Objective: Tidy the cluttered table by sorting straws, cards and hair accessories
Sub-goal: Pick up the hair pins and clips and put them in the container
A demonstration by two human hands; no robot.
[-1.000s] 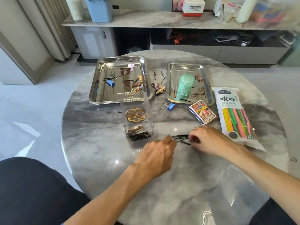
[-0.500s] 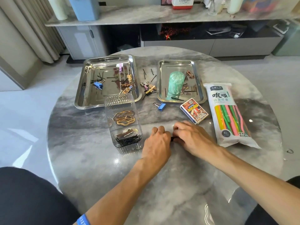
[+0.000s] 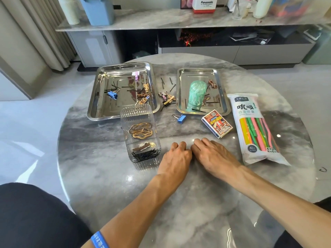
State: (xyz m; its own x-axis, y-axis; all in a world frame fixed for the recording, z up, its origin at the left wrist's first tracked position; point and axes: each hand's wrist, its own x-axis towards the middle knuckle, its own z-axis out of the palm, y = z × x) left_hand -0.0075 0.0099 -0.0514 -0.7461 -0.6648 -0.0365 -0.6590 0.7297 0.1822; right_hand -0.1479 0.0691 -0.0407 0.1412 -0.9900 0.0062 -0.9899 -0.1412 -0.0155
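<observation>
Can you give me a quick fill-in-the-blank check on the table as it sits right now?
1. The pack of straws lies at the table's ____ side.
2. The card box lies between the straw pack and a ____ binder clip.
3. The green bundle sits in the ____ of the two steel trays.
4. The black bobby pins fill the ____ compartment of the clear organizer.

Missing words: right; blue; smaller; near

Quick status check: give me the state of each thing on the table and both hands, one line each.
Left hand: fingers curled, knuckles up, on the table; contents hidden.
Right hand: fingers curled beside it; contents hidden.
Clear organizer: upright, open-topped, black pins in the near compartment.
Straw pack: lying flat, sealed.
Card box: flat, closed.
Large tray: holds scattered clips.
Small tray: holds a green bag and pins.
</observation>
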